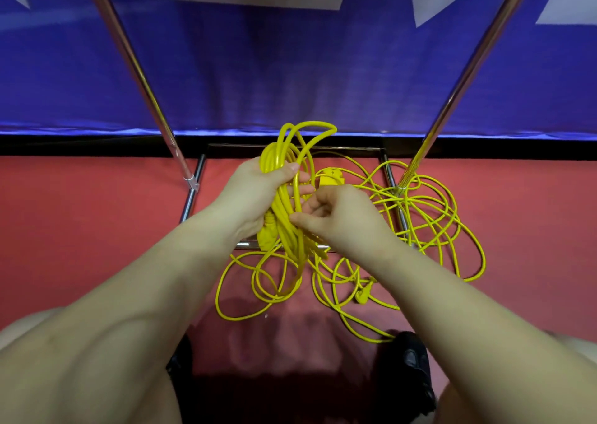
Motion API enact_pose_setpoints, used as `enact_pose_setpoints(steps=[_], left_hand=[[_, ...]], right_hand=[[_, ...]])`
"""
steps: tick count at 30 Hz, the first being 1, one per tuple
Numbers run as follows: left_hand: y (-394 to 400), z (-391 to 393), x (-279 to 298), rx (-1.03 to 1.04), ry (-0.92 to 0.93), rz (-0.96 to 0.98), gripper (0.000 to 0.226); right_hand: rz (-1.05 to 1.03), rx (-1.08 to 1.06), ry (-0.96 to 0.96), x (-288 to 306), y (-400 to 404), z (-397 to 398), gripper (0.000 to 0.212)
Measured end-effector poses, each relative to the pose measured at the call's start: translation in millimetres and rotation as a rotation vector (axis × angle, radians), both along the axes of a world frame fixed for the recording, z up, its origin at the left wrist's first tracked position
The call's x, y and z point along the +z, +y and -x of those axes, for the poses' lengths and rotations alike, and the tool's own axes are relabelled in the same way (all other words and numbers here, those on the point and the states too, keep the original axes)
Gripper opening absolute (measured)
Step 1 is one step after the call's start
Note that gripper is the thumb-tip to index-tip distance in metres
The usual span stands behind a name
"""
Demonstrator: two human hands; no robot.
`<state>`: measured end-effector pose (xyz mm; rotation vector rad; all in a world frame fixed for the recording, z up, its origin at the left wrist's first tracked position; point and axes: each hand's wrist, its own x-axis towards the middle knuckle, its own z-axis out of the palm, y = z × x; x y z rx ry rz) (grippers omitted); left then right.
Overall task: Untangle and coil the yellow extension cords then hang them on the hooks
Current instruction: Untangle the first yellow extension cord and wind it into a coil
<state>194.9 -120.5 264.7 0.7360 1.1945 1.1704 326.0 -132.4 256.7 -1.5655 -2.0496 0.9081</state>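
My left hand (pixel 255 194) grips a coiled bundle of yellow extension cord (pixel 284 158), its loops rising above my fingers and hanging below my palm. My right hand (pixel 342 216) pinches a strand of that bundle at its lower part, fingers curled. A yellow socket block (pixel 331 178) shows just behind my right hand. More yellow cord (pixel 429 220) lies in loose tangled loops on the red floor to the right and below my hands, with a yellow plug (pixel 363 296) among them. No hooks are in view.
Two chrome poles of a rack (pixel 135 64) (pixel 468 68) slant up left and right, with its metal base frame (pixel 193 194) on the red floor. A blue and white banner (pixel 290 68) hangs behind. My black shoes (pixel 413 365) stand near the cord loops.
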Motion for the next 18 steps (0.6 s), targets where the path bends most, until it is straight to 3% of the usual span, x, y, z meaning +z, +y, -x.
enact_pose_setpoints(steps=[4, 7, 10, 13, 15, 18], left_hand=[[2.9, 5.8, 1.7, 0.059, 0.014, -0.021, 0.011], [6.1, 14.6, 6.0, 0.097, 0.039, -0.049, 0.012], [11.9, 30.2, 9.7, 0.206, 0.045, -0.047, 0.015], [17.2, 47.7, 8.8, 0.296, 0.065, -0.036, 0.017], [18.4, 54.8, 4.0, 0.296, 0.151, -0.042, 0.016], [19.1, 61.7, -3.8, 0.267, 0.232, -0.047, 0.013]], right_hand=[[-0.121, 0.029, -0.021, 1.7, 0.7, 0.7, 0.014], [0.17, 0.143, 0.092, 5.8, 4.7, -4.1, 0.025], [0.361, 0.305, -0.169, -1.2, 2.9, -15.4, 0.032], [0.335, 0.308, -0.323, -9.7, 5.5, -29.1, 0.02], [0.266, 0.235, -0.263, -8.6, 11.3, -36.8, 0.009], [0.055, -0.011, -0.087, -0.8, 20.8, -46.5, 0.016]])
